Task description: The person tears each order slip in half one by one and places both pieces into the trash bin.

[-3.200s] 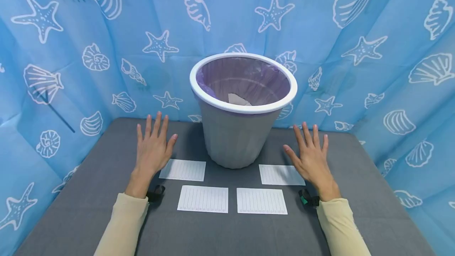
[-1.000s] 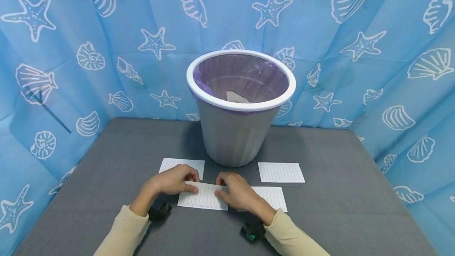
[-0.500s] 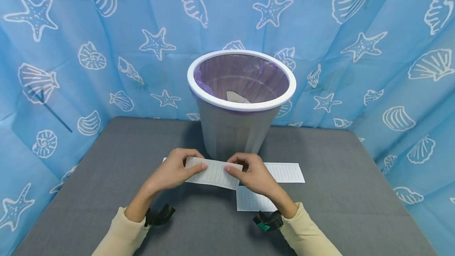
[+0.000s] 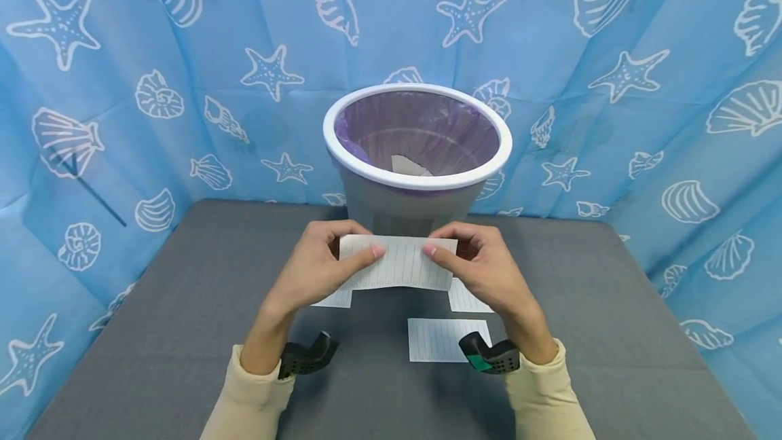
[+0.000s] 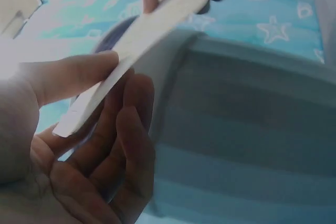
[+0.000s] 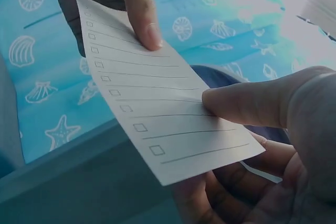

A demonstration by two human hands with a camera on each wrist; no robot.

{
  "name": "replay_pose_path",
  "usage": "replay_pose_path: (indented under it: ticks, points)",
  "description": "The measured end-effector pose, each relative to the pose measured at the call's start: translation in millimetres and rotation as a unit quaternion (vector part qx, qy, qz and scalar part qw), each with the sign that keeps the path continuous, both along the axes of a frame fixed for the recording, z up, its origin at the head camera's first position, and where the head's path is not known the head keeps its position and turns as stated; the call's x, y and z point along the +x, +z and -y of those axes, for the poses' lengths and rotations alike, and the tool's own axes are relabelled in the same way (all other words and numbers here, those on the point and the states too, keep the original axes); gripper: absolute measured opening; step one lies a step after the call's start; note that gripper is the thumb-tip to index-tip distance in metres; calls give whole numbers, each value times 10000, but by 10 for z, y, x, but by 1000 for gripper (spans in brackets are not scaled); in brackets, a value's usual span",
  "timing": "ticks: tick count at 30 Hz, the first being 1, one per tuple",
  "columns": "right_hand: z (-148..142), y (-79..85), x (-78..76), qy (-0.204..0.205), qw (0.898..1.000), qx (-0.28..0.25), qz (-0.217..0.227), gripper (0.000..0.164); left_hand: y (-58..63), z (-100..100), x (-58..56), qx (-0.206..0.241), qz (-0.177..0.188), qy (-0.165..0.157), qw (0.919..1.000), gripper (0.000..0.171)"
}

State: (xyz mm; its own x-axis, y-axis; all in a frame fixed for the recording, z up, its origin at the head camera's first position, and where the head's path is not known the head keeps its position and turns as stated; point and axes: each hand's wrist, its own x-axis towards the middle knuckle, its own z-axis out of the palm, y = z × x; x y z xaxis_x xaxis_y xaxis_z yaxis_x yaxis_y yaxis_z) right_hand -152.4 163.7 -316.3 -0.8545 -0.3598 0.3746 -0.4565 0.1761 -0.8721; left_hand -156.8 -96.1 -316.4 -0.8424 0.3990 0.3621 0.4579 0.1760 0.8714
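A white lined checklist card (image 4: 400, 263) is held up in front of the bin, off the table. My left hand (image 4: 324, 260) pinches its left end, thumb on the near face and fingers behind. At the other end my right hand (image 4: 479, 263) grips it the same way. In the right wrist view the card (image 6: 142, 98) shows a row of small checkboxes along one edge, with a ruled line from each. Seen nearly edge-on in the left wrist view, the card (image 5: 136, 45) bends slightly between both hands.
A grey bin (image 4: 409, 206) with a white rim and purple liner stands behind the card, pale paper (image 4: 408, 166) inside. One card (image 4: 446, 340) lies at front right. Two more, a left card (image 4: 334, 299) and a right card (image 4: 467, 297), are partly covered by the hands.
Both hands came in from flat on the table, took hold of the front left card, and raised it up and rightward to before the bin. The other cards stayed put.
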Motion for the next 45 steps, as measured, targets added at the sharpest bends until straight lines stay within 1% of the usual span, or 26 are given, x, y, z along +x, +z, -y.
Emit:
replay_pose_path:
  ticks: [5,9,11,14,18,20,22,25,28,34,39,42,45]
  points:
    - [-32,-16,-6,-55,9999,-103,0,8,-42,-66,4,388,116,31,9992,6]
    - [-40,-16,-6,-40,9999,-153,-14,9,-61,-84,24,453,214,146,9986,9]
    - [-48,-12,-6,-61,9999,-146,14,8,-72,-94,29,512,264,153,9982,11]
    - [-64,-10,-7,-76,9999,-136,44,7,-92,-115,20,661,272,178,9973,19]
    - [-75,0,-17,-3,9999,-124,-11,7,-101,-148,7,968,263,204,9947,36]
    - [-75,3,-21,54,9999,-120,-37,7,-102,-161,12,1064,269,199,9938,39]
    - [-75,2,-22,107,9999,-117,-45,8,-102,-174,23,1035,249,204,9941,34]
    - [-73,-5,-18,165,9998,-117,-46,8,-100,-192,40,943,221,145,9952,21]
    - [-66,-17,-9,216,9996,-126,-110,8,-94,-204,58,864,168,157,9960,14]
    - [-3,-26,21,265,9983,-240,-455,14,-85,-233,88,818,-74,211,9964,12]
    - [66,-26,48,83,9974,-204,-691,14,-92,-284,104,821,-273,114,9962,13]
    - [82,-33,55,-63,9967,-178,-791,13,-97,-310,105,811,-324,96,9961,12]
    - [89,-41,57,-121,9965,-174,-809,13,-101,-325,103,746,-335,140,9965,12]
